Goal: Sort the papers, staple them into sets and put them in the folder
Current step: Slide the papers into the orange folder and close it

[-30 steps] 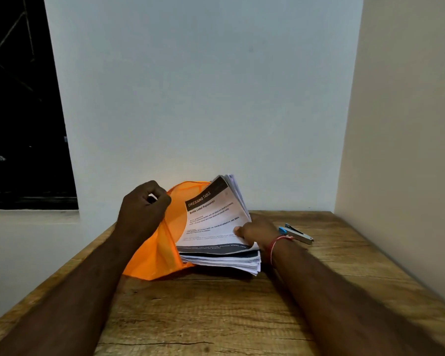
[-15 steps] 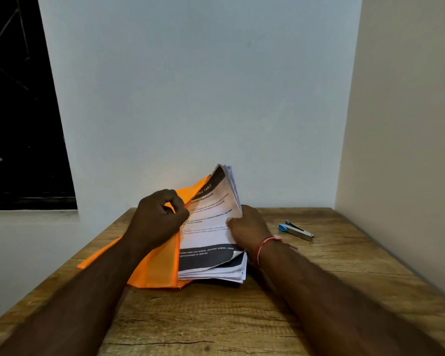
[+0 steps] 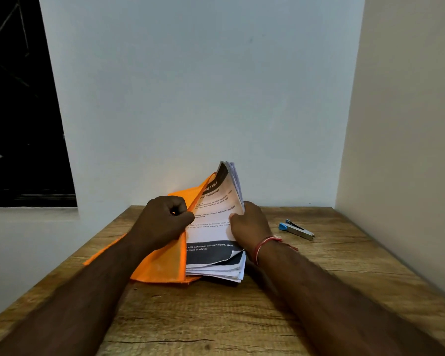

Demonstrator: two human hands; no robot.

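The papers (image 3: 211, 227) rest on the folder (image 3: 159, 265), far end tilted up. The left hand (image 3: 165, 219) grips the folder's flap. The right hand (image 3: 249, 222) clasps the papers' right edge. The sheets look light, limp and prone to sliding, so grip the full stack edge.

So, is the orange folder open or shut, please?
Open: the left hand grips the orange folder by its cover, lifted off the papers.
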